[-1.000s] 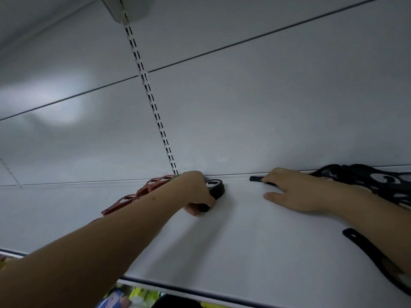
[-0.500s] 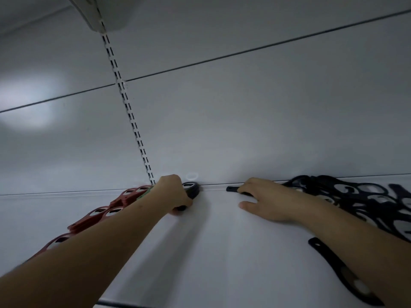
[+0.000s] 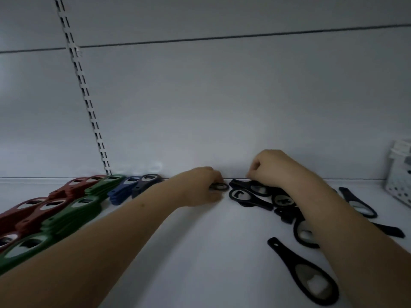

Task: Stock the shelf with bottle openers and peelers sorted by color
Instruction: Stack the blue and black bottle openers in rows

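Both hands worked at the far edge of the smooth white shelf (image 3: 200,252).
The left hand (image 3: 200,185) pinched a flat black opener (image 3: 220,186); the right hand (image 3: 273,167), fingers curled, rested on loose black openers (image 3: 251,194). Red stacks (image 3: 31,210), green stacks (image 3: 73,214) and blue stacks (image 3: 124,190) lay left; a perforated white basket (image 3: 398,185) stood far right.

A pale grey back panel (image 3: 222,103) is seen filling most of the view, crossed high up by a thin dark horizontal seam (image 3: 244,36). A white slotted upright rail (image 3: 84,94) is set into the panel on the left, running diagonally down. At the far right edge, part of a white perforated basket (image 3: 399,181) is seen, cut off by the frame.
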